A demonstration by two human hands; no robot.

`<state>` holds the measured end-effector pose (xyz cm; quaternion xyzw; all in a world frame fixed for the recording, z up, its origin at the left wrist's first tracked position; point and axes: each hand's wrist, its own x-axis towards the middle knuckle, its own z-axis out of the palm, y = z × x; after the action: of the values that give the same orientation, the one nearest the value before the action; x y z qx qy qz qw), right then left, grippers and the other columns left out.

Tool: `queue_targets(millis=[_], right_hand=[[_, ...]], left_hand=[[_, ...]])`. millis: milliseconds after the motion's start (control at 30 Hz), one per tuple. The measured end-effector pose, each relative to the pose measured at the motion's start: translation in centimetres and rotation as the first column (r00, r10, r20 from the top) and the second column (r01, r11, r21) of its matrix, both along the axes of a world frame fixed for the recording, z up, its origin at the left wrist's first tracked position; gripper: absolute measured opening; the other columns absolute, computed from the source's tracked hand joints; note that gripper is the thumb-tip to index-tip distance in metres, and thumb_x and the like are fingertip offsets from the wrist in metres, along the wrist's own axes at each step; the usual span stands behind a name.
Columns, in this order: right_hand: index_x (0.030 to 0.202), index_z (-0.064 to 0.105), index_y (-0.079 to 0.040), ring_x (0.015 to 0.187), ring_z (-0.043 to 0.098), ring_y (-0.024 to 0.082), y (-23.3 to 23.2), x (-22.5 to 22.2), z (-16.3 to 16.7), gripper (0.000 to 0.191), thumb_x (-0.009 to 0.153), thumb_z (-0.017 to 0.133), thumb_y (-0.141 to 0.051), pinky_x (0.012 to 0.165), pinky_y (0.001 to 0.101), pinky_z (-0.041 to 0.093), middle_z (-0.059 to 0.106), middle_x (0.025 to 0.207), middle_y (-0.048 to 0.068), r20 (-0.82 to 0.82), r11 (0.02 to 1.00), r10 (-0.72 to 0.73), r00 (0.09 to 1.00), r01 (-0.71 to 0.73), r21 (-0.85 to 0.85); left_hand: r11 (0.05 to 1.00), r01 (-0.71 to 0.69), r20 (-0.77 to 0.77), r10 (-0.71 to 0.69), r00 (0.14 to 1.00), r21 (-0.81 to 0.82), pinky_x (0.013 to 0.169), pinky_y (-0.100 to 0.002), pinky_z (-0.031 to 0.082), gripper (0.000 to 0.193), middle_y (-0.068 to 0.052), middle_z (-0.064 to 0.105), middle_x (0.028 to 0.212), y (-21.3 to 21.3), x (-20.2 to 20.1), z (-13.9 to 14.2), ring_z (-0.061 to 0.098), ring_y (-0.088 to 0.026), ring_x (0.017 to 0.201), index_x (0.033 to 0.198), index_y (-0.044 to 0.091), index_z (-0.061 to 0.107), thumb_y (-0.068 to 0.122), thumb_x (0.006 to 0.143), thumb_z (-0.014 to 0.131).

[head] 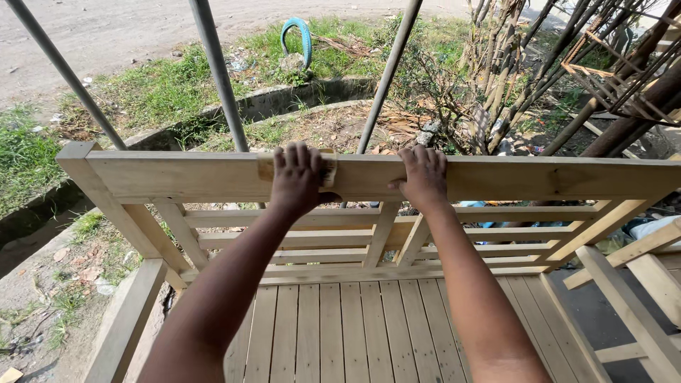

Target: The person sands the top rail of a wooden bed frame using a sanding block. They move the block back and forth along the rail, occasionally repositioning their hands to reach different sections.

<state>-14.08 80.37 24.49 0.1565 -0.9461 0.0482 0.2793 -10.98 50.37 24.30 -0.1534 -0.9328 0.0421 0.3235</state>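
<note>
My left hand (296,177) presses a small tan sanding block (328,168) flat against the top rail (177,176) of a pale wooden frame. Its fingers curl over the block's upper edge. My right hand (424,176) grips the same rail a little to the right, fingers hooked over the top, holding nothing else. Below the rail run several horizontal slats (305,237) with slanted braces, and a slatted wooden panel (355,330) lies beneath my forearms.
Three grey metal poles (216,71) rise behind the rail. Beyond lie grass, a concrete drain, a half-buried blue tyre (298,32) and bare branches (511,71). More pale timber pieces (638,269) stand at the right.
</note>
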Motion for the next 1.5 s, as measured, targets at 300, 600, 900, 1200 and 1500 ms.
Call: queue_targets(millis=[300,600,900,1200,1500], right_hand=[[0.128,0.056,-0.011,0.122,0.048,0.03,0.3,-0.4,0.1,0.073,0.069,0.092,-0.034,0.111,0.0505,0.026,0.054,0.122,0.01,0.047,0.999,0.037,0.998,-0.037,-0.016],[0.129,0.056,-0.01,0.122,0.047,0.029,-0.2,0.6,1.1,0.081,0.066,0.091,-0.046,0.106,0.0489,0.028,0.054,0.123,0.01,0.029,0.999,0.039,0.999,-0.038,-0.026],[0.126,0.057,-0.01,0.125,0.047,0.03,1.1,-1.0,-0.4,0.075,0.068,0.091,-0.042,0.108,0.0479,0.029,0.055,0.125,0.01,0.09,0.998,0.058,0.994,-0.056,-0.023],[0.134,0.056,-0.015,0.128,0.047,0.031,8.1,-0.2,0.9,0.078,0.069,0.091,-0.036,0.113,0.0488,0.027,0.056,0.129,0.008,0.061,0.998,0.06,0.996,-0.06,0.001],[0.132,0.052,-0.009,0.122,0.043,0.032,8.6,-1.2,0.8,0.082,0.069,0.091,-0.044,0.111,0.0508,0.025,0.051,0.124,0.012,0.12,0.999,-0.004,0.993,-0.001,0.037]], left_hand=[[0.978,0.207,-0.165,-0.201,0.965,0.017,0.102,-0.054,0.036,0.115,-0.011,0.049,0.129,5.9,-1.5,-1.9,0.047,-0.031,0.118,0.15,0.02,0.04,0.074,0.06,0.084],[0.958,-0.288,0.117,0.286,0.951,0.002,0.119,-0.055,0.021,0.11,-0.018,0.045,0.131,-21.6,4.5,1.1,0.042,-0.038,0.129,0.14,0.017,0.048,0.089,0.06,0.069],[0.999,-0.049,0.093,0.049,0.994,-0.008,0.104,-0.063,0.027,0.127,-0.028,0.042,0.131,3.3,1.0,1.4,0.039,-0.045,0.125,0.139,0.001,0.041,0.094,0.058,0.068],[0.995,0.095,0.044,-0.095,0.994,0.0,0.11,-0.056,0.032,0.121,-0.017,0.047,0.13,13.4,-1.2,-1.2,0.046,-0.034,0.12,0.144,0.007,0.039,0.084,0.059,0.078],[0.871,-0.481,0.22,0.49,0.844,-0.097,0.121,-0.059,0.01,0.123,-0.025,0.035,0.138,-8.6,3.0,1.1,0.027,-0.045,0.14,0.144,0.004,0.036,0.094,0.064,0.066]])
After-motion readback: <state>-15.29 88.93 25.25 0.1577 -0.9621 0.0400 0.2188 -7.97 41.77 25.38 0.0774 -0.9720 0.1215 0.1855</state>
